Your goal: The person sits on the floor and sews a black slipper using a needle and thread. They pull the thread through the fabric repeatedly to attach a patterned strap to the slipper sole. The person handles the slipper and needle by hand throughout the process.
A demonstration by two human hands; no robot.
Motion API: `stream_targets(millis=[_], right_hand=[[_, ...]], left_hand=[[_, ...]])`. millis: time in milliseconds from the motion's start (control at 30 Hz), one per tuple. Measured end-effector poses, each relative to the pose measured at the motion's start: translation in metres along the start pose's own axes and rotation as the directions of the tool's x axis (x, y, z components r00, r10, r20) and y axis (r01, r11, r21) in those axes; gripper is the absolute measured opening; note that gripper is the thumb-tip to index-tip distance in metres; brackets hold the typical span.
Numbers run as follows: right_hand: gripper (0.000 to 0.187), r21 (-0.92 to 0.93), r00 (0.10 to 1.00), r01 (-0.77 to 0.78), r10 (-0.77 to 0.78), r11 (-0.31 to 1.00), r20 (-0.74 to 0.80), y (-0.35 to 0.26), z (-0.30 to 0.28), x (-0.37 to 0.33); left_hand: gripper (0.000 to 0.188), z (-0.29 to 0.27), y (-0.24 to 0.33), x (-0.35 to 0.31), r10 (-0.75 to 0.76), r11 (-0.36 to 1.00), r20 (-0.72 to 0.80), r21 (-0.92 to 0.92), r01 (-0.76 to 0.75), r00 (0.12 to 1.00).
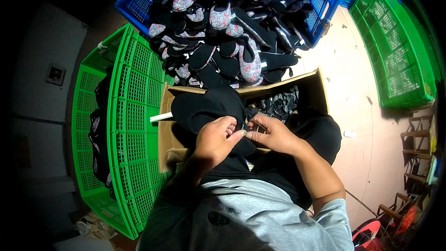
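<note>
My left hand point(216, 139) and my right hand point(272, 132) meet in front of me, over my lap, thumb tips nearly touching. Both are closed, fingers curled inward. A soft black cloth piece point(225, 102), perhaps a slipper, lies just beyond the fingers against my left knee. Whatever is pinched between the hands is small and dark; I cannot make it out. Beneath them is an open cardboard box point(165, 151), with dark crumpled scraps point(281, 102) in its far right part. A white tube or rod point(161, 117) sticks out to the left of the black cloth.
Ahead, a blue crate point(134, 7) overflows with floral-and-black slippers point(251, 60). At my left stands a green crate point(125, 130) holding dark slippers. Another green crate point(395, 51) is at the far right on the pale floor point(357, 158), above a wooden rack point(416, 134).
</note>
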State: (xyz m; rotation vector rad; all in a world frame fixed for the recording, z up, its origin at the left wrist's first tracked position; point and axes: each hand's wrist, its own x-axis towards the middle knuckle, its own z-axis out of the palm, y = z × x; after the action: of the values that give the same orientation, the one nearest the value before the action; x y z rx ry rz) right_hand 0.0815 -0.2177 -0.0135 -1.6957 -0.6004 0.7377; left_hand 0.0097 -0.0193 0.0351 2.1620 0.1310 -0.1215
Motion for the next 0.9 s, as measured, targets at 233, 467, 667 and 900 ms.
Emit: stream_targets(millis=[233,467,667,900], right_hand=[[0.036,0.159,0.996,0.048,-0.035,0.986,-0.079,0.008,0.005,0.002],[0.036,0.036,0.982,0.091,-0.084,0.995,-0.171,0.006,0.008,0.004],[0.032,-0.105,0.975,0.144,-0.159,0.984,-0.157,-0.003,0.005,0.002],[0.03,-0.148,0.973,0.198,-0.213,0.969,-0.093,-0.003,0.005,0.002]], left_hand=[[0.018,-0.002,-0.013,0.003,-0.079,0.934,0.14,-0.337,0.122,0.987],[0.019,0.002,-0.021,0.003,-0.072,0.893,0.157,-0.431,0.134,0.985],[0.016,0.002,-0.021,0.005,-0.067,0.909,0.167,-0.396,0.129,0.984],[0.012,0.001,-0.019,0.005,-0.074,0.879,0.19,-0.451,0.154,0.979]])
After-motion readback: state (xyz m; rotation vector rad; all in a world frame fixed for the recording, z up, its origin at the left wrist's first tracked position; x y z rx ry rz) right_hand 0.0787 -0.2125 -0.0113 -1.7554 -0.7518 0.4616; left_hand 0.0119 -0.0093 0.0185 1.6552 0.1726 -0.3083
